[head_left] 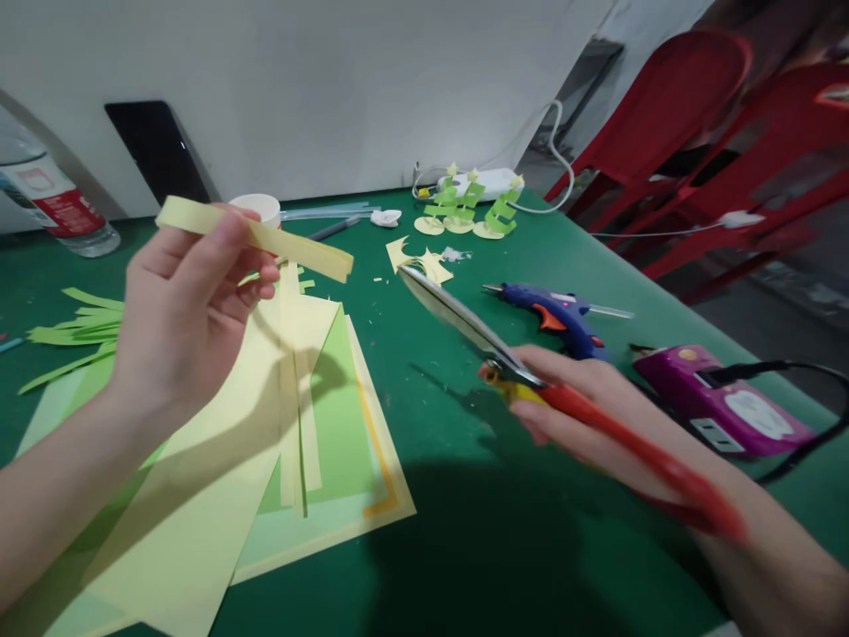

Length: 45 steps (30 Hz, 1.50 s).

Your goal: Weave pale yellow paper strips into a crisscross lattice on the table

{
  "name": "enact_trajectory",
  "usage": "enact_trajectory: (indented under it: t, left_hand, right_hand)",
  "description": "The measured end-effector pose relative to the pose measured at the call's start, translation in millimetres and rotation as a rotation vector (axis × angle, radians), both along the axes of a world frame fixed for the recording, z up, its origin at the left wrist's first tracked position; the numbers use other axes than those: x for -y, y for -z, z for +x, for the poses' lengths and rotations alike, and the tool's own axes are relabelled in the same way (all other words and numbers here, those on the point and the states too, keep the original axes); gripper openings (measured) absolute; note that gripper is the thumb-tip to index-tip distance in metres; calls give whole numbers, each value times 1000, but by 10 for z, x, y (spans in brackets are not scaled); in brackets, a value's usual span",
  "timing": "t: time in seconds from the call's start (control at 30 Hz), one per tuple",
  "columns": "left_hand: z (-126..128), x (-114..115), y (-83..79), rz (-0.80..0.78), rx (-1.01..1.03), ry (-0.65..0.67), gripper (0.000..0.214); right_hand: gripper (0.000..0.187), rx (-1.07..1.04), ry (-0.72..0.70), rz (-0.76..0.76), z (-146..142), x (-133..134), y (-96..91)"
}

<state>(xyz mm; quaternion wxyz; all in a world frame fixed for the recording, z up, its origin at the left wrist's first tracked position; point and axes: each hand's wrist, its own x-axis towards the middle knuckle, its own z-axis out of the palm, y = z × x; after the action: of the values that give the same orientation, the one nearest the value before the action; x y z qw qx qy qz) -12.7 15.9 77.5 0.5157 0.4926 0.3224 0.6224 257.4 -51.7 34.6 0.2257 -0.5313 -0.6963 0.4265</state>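
Note:
My left hand [186, 301] pinches a folded strip of pale yellow paper [298, 248] between thumb and fingers, raised above the sheets. In my right hand [570, 398] is a pair of scissors [464, 323] with red handles; the blades look closed and point up and left, apart from the strip. Below my left hand lie yellow and green paper sheets [199, 504], with narrow yellow strips [290, 425] on top. Yellow paper scraps [424, 264] rest just beyond the scissor tips.
A blue glue gun [563, 314] and a purple power adapter [722, 402] with a black cord sit on the right. Small green paper plants [464, 208] stand at the back. On the left are green strips [80, 327], a bottle [57, 195] and a phone [159, 150].

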Motion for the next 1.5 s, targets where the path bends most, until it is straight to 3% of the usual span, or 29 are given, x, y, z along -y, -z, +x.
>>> enact_trajectory:
  t: [0.1,0.2,0.4,0.6,0.67,0.73,0.83,0.97,1.17,1.3,1.4,1.5]
  left_hand:
    - [20,34,37,-63,-28,52,14]
    - [49,75,104,-107,-57,135,10]
    - [95,121,152,-176,-90,236,6]
    - [126,160,154,-214,-113,256,7]
    - [133,172,163,-248,-125,275,8]
    - [137,180,178,-275,-138,302,9]
    - [140,196,201,-301,-151,344,10]
    - [150,231,198,-320,-150,384,10]
    - [177,305,153,-319,-116,376,11]
    - [147,321,188,-307,-124,433,13]
    - [125,359,138,-269,-221,591,28]
    - [118,474,-45,-261,-534,788,34]
  right_hand:
    - [58,577,160,376,-16,-84,78]
    - [63,827,204,425,-72,-191,196]
    - [58,874,261,453,-163,-389,307]
    - [48,839,184,539,-179,-409,251]
    - [35,705,174,652,-250,-340,165]
    - [21,390,160,761,-379,-252,58]
    - [15,-26,85,526,-622,-160,-92]
    - [19,-327,75,353,-829,-177,-198]
    - [27,-491,45,310,-881,-201,-223]
    - [15,-531,57,333,-906,-173,-266]
    - [7,-549,110,327,-890,-181,-324]
    - [6,-647,150,291,-835,-225,-384]
